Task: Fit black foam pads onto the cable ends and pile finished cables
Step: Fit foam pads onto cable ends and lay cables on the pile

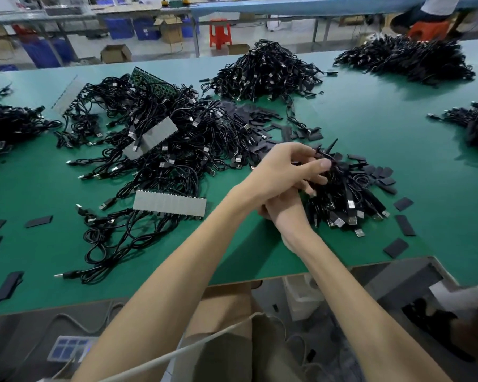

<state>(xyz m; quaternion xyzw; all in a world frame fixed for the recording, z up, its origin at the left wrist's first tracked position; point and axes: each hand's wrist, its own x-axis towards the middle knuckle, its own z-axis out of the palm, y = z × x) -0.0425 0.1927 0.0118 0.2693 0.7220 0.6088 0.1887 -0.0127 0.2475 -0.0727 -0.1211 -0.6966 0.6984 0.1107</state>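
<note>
A bundle of black cables (345,197) is seen on the green table (384,128), USB plugs (340,222) fanned at its near end. The top of the bundle is pinched by the left hand (284,166), thumb and fingers curled on cable ends. The right hand (283,213) is crossed beneath the left, just left of the bundle; its fingers are largely hidden, so its grip cannot be judged. Loose black foam pads (404,225) are scattered right of and beyond the bundle. A sprawling tangle of cables (160,150) with grey strips (169,203) is spread to the bundle's left. A heaped cable pile (265,70) is noted well beyond the bundle.
</note>
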